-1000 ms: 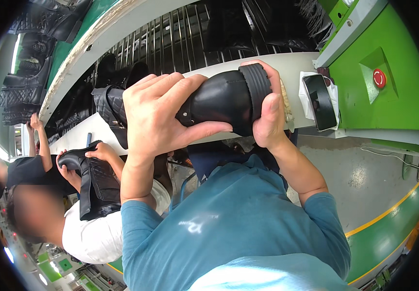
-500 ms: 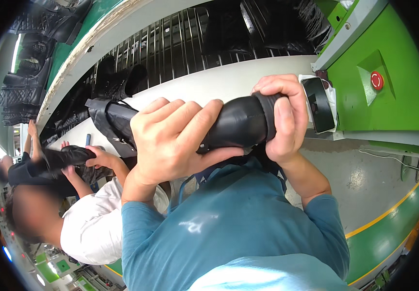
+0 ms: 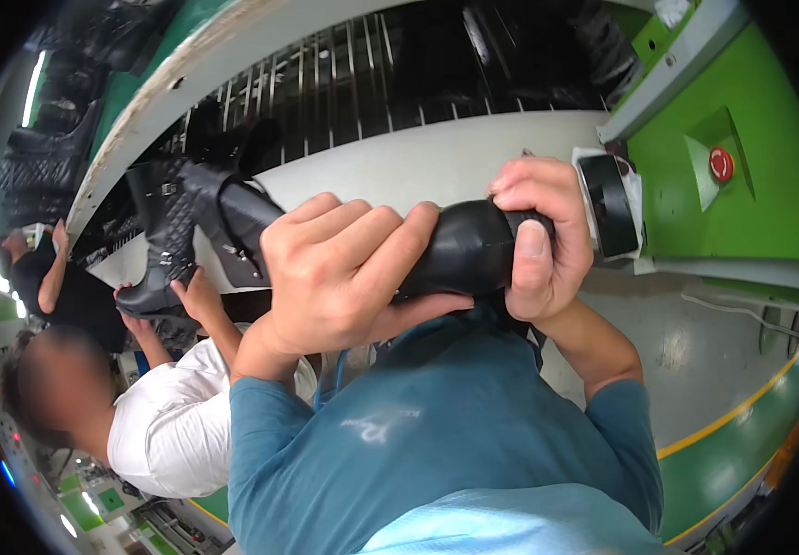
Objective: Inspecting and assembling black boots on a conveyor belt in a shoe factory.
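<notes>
Positions are read as on a clock face laid over the view, with 12 at the top edge.

A black smooth leather boot with a rounded foot (image 3: 464,248) is held just off centre towards 2 o'clock, in front of the wearer's chest. Its shaft points to 10 o'clock and carries a strap and metal buckle.

The left hand (image 3: 339,268) is clamped on the boot behind the rounded foot, fingers over the top, thumb along the lower side. The right hand (image 3: 547,245), towards 3 o'clock, is clamped round the end of the foot, fingers curled over, thumb pressed to the near face.

A long white worktop (image 3: 390,176) lies at 12 o'clock. Between 2 and 3 o'clock are a dark rectangular phone (image 3: 610,213) and, further out, a bright green machine housing (image 3: 751,222) bearing a round red button (image 3: 721,165).

At 9 o'clock, a co-worker in a white shirt (image 3: 173,421) handles a black quilted boot (image 3: 161,245).
</notes>
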### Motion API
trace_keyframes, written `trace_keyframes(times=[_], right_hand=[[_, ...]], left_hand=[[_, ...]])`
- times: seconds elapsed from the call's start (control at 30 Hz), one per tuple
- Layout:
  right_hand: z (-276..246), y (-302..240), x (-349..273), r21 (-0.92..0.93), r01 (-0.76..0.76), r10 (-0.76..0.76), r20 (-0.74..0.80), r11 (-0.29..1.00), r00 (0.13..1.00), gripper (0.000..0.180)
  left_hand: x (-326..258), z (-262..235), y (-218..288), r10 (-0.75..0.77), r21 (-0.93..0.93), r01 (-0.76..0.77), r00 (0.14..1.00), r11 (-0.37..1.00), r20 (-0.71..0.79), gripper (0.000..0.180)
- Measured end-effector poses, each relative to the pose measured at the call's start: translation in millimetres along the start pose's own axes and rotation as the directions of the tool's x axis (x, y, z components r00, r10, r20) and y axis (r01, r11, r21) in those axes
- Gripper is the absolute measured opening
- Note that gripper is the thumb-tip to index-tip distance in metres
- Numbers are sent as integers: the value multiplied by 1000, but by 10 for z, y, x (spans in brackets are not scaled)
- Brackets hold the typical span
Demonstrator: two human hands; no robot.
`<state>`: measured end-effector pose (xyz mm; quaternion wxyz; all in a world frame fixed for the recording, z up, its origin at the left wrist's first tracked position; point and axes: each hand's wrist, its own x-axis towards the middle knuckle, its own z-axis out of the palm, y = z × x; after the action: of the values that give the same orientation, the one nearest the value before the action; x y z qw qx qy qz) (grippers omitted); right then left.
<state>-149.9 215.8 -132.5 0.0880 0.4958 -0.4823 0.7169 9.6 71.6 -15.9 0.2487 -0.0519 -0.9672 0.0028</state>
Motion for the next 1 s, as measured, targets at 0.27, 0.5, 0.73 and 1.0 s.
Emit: trace_keyframes(times=[0.27,0.5,0.73,1.0], right_hand=[[81,-86,170,-25,-22,23,50,999,998,17],[439,-75,116,-267,286,-234,210,920,949,54],[-225,413,-80,-326,174,116,705,929,699,66],[-246,453,-227,-300,267,42,734,916,678,35]], left_hand=[[-90,6,-138,-29,-84,22,997,996,-75,73],[-568,495,-554,-163,-297,92,961,951,-223,62],[-1831,1429,-225,-542,-402,466,835,788,-94,45],[-1538,1478,302,-621,-501,484,771,718,-145,69]])
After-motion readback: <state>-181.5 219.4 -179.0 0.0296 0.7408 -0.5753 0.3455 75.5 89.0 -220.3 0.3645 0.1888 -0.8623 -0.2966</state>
